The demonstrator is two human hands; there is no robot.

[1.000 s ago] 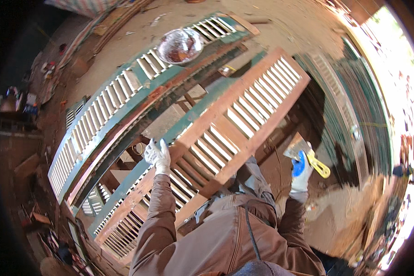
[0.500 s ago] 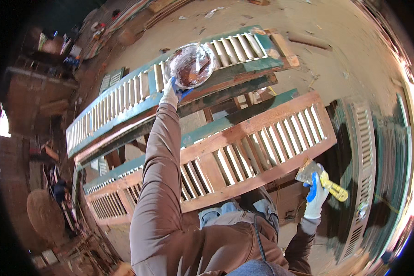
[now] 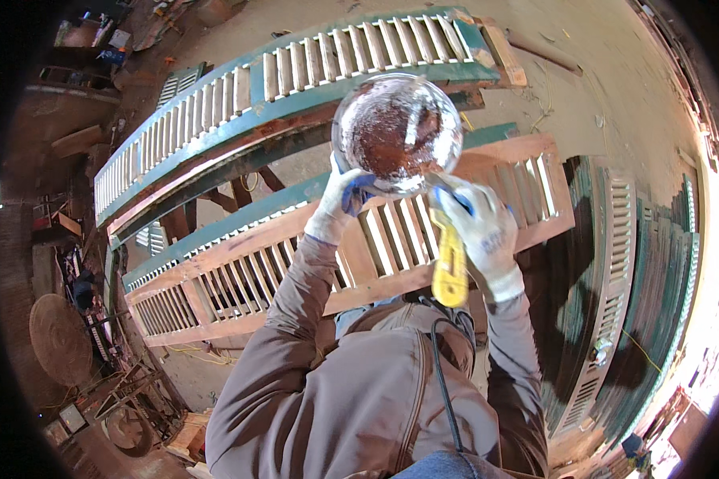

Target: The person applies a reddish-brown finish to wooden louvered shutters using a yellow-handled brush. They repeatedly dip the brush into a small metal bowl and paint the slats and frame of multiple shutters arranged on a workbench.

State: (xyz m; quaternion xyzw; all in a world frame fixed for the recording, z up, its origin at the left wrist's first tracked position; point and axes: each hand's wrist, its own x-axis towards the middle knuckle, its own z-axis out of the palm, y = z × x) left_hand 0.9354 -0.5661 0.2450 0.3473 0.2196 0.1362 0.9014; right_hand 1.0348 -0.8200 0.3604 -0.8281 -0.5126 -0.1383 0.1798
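Note:
My left hand [image 3: 342,206], in a white and blue work glove, grips the near left side of a round bowl [image 3: 340,132]. Reddish-brown paste and whitish smears coat the bowl's inside. In my gloved right hand [image 3: 481,227] is a putty knife [image 3: 450,271] with a yellow handle pointing back toward me. The knife's blade is at the bowl's near right rim, mostly hidden by my fingers. Beneath both hands lies a bare-wood louvred shutter [image 3: 367,293], raised off the floor.
A green-framed louvred shutter [image 3: 257,80] lies beyond, parallel to the wooden one. On the right, several green shutters [image 3: 655,295] stand stacked near a pale louvred panel [image 3: 613,271]. A round brown disc [image 3: 58,339] and clutter fill the left side.
My left hand has brought the bowl nearer and to the right, off the far shutter. My right hand has moved left and forward with the putty knife, up to the bowl's rim.

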